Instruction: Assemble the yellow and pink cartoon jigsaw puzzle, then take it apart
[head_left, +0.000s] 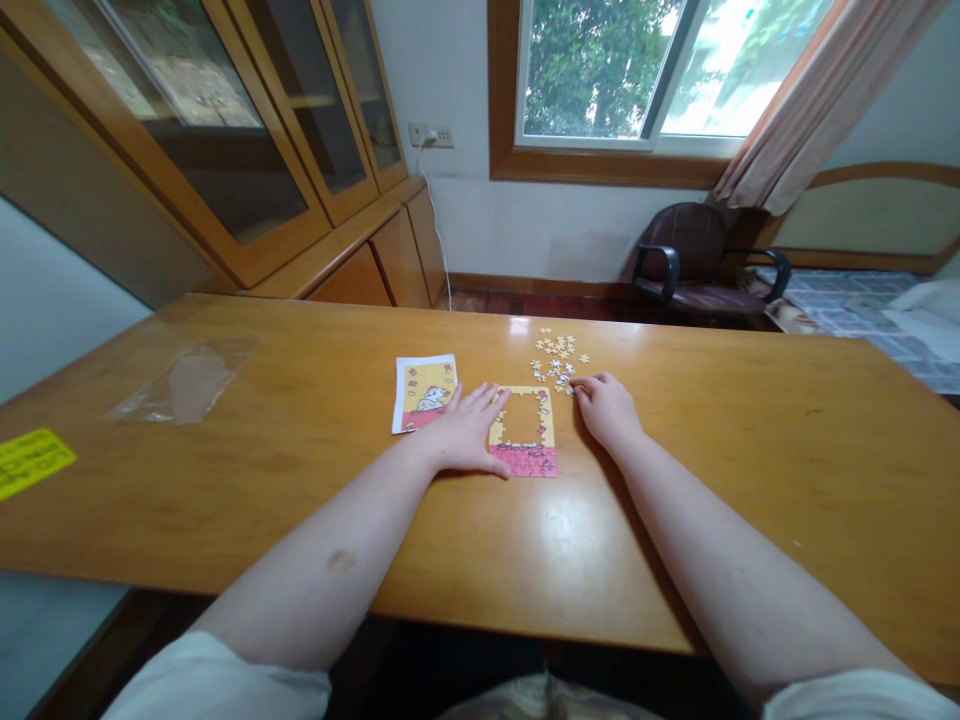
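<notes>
A jigsaw puzzle lies partly assembled on the table, its yellow border and pink bottom joined around an open middle. My left hand rests flat with fingers spread, touching the puzzle's left side and overlapping a picture card with a white cartoon animal on yellow and pink. Beyond the puzzle's upper right corner is a loose group of puzzle pieces, some yellow, some whitish. At the near edge of that group, my right hand has its fingers curled together, thumb and forefinger pinching a small puzzle piece.
A wooden table spans the view. On its left lie a clear plastic bag and a yellow label. Behind stand a glass-door cabinet, an armchair and a bed beneath a curtained window.
</notes>
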